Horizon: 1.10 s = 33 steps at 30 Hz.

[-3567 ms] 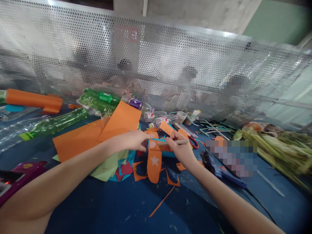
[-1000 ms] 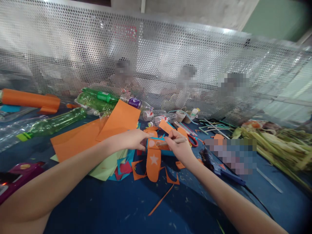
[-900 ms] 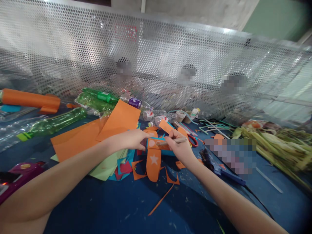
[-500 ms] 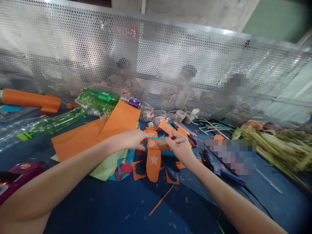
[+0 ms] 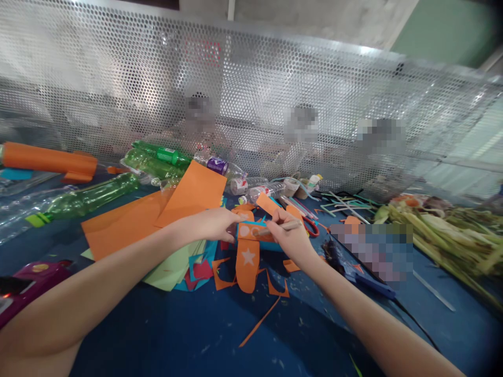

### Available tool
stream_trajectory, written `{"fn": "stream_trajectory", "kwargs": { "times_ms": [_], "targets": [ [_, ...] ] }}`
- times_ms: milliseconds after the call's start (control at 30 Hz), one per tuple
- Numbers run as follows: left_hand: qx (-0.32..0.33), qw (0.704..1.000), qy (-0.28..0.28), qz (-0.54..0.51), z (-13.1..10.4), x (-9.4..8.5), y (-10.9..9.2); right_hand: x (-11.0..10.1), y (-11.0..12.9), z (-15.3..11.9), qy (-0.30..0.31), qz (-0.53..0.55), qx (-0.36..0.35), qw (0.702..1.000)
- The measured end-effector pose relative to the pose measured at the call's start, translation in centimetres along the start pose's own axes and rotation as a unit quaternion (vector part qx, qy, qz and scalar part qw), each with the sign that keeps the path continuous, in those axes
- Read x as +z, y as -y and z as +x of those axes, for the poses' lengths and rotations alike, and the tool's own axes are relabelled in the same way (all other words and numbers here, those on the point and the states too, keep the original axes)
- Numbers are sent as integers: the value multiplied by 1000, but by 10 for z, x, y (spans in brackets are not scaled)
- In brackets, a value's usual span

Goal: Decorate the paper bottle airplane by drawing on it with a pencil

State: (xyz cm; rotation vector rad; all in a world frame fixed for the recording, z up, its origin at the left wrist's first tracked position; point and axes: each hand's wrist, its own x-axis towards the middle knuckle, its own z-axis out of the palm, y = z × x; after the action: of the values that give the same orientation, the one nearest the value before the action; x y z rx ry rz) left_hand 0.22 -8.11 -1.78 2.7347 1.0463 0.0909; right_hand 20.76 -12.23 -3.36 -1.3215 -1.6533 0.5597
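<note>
An orange and blue paper-covered model (image 5: pixel 247 262) lies on the blue table, with a pale star on its rounded orange wing and pale circles on its body. My right hand (image 5: pixel 290 235) pinches a light-coloured pen (image 5: pixel 288 225), its tip at the body near the circles. At the model's left end, my left hand (image 5: pixel 220 225) grips it between thumb and fingers. Orange paper scraps (image 5: pixel 278 287) lie around the wing.
Orange sheets (image 5: pixel 196 191) and green sheets (image 5: pixel 168 269) lie left of centre. Plastic bottles (image 5: pixel 92 196) stand in a heap behind. Red-handled scissors (image 5: pixel 312 226), a blue glue gun (image 5: pixel 371 285) and husks (image 5: pixel 444 235) are at the right. People sit beyond the perforated metal screen (image 5: pixel 251 94).
The pen tip has shifted very slightly, and more of the second pale circle shows. My left hand and the model look the same.
</note>
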Motion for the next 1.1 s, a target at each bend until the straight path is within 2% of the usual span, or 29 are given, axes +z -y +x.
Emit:
{"fn": "stream_trajectory", "kwargs": {
  "times_ms": [700, 1100],
  "targets": [
    [-15, 1000, 9, -8, -2, -5, -7, -1, -6, 2, 8, 45, 23, 999],
    [-23, 1000, 15, -1, -2, -5, -7, -2, -2, 1, 14, 35, 22, 999]
  ]
}}
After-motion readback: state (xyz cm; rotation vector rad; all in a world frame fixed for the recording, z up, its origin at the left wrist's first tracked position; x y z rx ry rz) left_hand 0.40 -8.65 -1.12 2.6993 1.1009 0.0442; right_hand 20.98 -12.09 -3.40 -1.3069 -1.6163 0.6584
